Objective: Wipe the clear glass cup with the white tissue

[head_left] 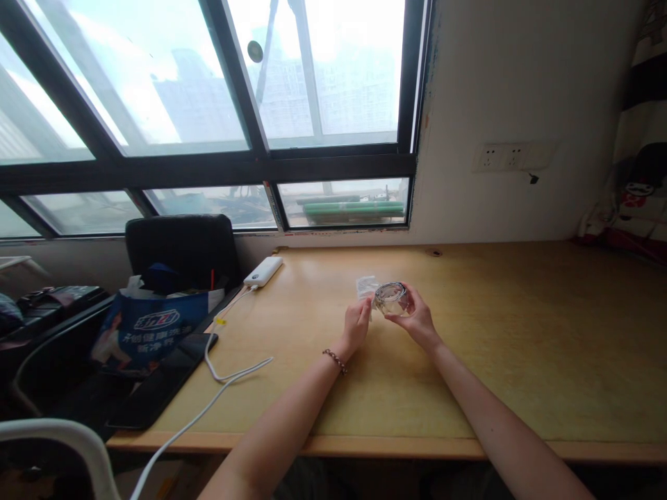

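Note:
My right hand [418, 318] is closed around the side of a round, clear glass cup [392, 298], its mouth tilted toward me above the table. My left hand [356, 325] is at the cup's left edge, fingers pressed together on a crumpled white tissue [367, 285]. Part of the tissue sticks out beyond the left fingers, and a bit shows below them. Whether the left fingertips touch the glass itself I cannot tell. A beaded bracelet [335, 361] circles my left wrist.
Both arms reach over a wooden table [521, 347]. A white power bank [264, 271] with a white cable [225, 380] lies along its left edge. Beyond that are a black chair [182, 243] and a blue bag [151, 330]. A window [323, 167] and wall sockets [503, 157] are behind.

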A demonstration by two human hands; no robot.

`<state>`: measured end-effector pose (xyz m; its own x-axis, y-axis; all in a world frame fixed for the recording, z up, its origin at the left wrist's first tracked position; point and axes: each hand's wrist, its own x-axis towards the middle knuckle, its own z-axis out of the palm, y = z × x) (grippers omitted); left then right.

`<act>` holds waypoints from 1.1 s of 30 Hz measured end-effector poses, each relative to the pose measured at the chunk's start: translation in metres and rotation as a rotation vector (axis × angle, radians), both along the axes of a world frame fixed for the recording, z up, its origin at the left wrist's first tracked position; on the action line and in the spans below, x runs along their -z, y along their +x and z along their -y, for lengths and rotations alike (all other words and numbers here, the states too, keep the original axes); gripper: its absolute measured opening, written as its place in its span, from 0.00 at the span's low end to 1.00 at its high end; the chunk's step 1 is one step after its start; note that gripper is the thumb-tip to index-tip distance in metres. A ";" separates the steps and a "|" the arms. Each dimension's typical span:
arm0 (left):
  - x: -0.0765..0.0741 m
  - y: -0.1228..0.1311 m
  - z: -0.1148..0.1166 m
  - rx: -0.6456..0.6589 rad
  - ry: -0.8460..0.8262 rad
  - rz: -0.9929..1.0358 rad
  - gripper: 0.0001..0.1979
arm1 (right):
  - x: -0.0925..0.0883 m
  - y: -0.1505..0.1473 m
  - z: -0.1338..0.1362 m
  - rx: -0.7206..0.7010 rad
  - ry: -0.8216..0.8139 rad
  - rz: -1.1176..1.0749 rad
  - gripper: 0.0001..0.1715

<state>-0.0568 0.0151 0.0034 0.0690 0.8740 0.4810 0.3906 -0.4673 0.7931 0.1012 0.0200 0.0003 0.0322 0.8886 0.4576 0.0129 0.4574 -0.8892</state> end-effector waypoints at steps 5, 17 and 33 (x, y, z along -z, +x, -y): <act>-0.005 0.009 0.009 0.066 0.045 -0.084 0.24 | 0.002 0.003 -0.004 0.178 0.039 0.052 0.47; 0.001 0.018 0.017 0.110 0.274 -0.284 0.24 | 0.003 0.006 -0.009 0.250 -0.033 -0.029 0.46; -0.016 0.016 0.013 0.068 0.005 0.246 0.26 | -0.015 -0.001 0.011 -0.268 -0.193 -0.196 0.41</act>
<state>-0.0413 0.0024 0.0191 0.0076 0.8689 0.4950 0.1536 -0.4901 0.8580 0.1003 0.0090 0.0152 -0.1429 0.9465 0.2892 -0.2636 0.2453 -0.9329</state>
